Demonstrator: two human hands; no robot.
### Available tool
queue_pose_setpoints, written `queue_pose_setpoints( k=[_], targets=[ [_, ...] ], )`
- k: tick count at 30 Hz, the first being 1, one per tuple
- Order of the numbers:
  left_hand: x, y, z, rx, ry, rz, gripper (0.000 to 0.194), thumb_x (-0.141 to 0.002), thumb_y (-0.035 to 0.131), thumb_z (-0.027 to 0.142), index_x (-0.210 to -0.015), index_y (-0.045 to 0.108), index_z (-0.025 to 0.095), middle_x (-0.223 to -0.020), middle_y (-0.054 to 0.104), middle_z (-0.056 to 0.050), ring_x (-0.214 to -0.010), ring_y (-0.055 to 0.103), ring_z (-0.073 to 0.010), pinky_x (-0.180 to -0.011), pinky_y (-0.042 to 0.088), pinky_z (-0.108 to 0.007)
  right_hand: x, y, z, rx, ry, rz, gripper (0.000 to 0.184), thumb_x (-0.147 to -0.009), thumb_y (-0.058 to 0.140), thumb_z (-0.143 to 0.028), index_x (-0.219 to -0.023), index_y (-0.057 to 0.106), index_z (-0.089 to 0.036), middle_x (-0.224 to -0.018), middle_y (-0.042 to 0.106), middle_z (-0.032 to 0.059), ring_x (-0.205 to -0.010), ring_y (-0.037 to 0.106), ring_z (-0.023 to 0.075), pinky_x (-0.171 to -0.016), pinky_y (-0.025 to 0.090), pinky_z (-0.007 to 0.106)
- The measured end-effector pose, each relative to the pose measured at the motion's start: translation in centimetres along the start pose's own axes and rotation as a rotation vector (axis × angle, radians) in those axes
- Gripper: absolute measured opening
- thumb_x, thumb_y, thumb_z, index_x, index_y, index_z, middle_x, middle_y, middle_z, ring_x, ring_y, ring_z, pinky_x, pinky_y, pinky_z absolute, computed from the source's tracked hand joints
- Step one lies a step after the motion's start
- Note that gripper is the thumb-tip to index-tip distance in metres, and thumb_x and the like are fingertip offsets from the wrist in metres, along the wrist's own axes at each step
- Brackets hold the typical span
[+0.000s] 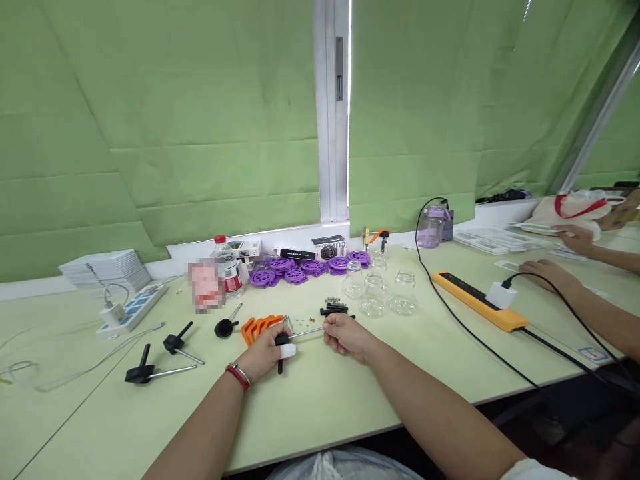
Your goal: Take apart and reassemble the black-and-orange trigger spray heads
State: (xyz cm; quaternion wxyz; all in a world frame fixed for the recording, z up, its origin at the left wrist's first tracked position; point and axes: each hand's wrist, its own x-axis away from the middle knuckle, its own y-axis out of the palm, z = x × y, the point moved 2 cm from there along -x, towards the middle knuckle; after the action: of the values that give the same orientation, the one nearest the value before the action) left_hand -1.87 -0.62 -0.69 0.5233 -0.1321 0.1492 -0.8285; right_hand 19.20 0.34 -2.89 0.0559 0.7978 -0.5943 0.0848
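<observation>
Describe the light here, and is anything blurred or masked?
Head view: bright light shows in the narrow slit beside the tall white window frame; head view: coarse pixel blocks mask a pinkish item; head view: the slim silver metal rod is discernible.

Green sheeting hangs behind a pale table.

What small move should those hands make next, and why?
Perhaps the right hand should work gently at the tip of the rod while the left hand steadies the black part. The left grips that part and the right's fingers close around the rod's far end, though they hide whatever is on the tip.
</observation>
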Motion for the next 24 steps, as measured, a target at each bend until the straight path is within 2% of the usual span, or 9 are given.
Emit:
queue_pose_setpoints(
  k=[6,9,13,19,24],
  targets=[
    [-0.01,0.02,0.08,-0.017,-0.017,0.001,0.033,-0.063,0.067,0.04,-0.081,0.049,0.02,-0.067,0.046,0.005,-0.056,0.042,-0.01,-0.052,0.033,-0.022,0.26,0.2,-0.27,0.043,0.026,0.011,0.024,-0.088,0.045,-0.031,-0.068,0.045,-0.018,-0.046,0.05,-0.0063,-0.03,0.033,0.0029,-0.032,0.021,0.017],
    [-0.03,-0.02,0.04,-0.025,-0.013,0.007,0.033,-0.063,0.068,0.04,-0.081,0.049,0.02,-0.068,0.047,0.004,-0.057,0.044,-0.0104,-0.052,0.034,-0.022,-0.02,0.22,-0.08,0.053,0.024,0.02,0.026,-0.089,0.043,-0.033,-0.068,0.046,-0.018,-0.048,0.051,-0.0054,-0.031,0.034,0.0029,-0.032,0.021,0.017],
    [-0.11,-0.09,-0.2,-0.023,-0.001,0.006,0.032,-0.063,0.067,0.039,-0.081,0.049,0.02,-0.068,0.048,0.004,-0.057,0.045,-0.0109,-0.053,0.036,-0.023,-0.43,-0.05,0.29,0.021,0.007,0.028,0.02,-0.087,0.045,-0.033,-0.074,0.046,-0.018,-0.056,0.056,-0.0038,-0.034,0.039,0.0035,-0.032,0.023,0.017],
    [-0.29,-0.11,-0.54,0.011,0.003,-0.014,0.03,-0.065,0.067,0.035,-0.083,0.048,0.02,-0.068,0.047,0.005,-0.057,0.043,-0.0099,-0.053,0.034,-0.022,-0.42,-0.33,0.38,-0.01,-0.026,-0.027,0.005,-0.082,0.05,-0.022,-0.081,0.047,-0.019,-0.059,0.057,-0.0049,-0.036,0.041,0.0038,-0.032,0.023,0.015],
    [-0.28,-0.19,-0.57,0.011,0.004,-0.011,0.03,-0.065,0.067,0.035,-0.083,0.049,0.02,-0.07,0.047,0.005,-0.058,0.043,-0.0098,-0.054,0.034,-0.022,-0.68,-0.33,0.67,0.004,-0.03,-0.021,0.009,-0.083,0.049,-0.022,-0.076,0.046,-0.018,-0.059,0.057,-0.0038,-0.036,0.041,0.0035,-0.032,0.024,0.016]
  ],
)
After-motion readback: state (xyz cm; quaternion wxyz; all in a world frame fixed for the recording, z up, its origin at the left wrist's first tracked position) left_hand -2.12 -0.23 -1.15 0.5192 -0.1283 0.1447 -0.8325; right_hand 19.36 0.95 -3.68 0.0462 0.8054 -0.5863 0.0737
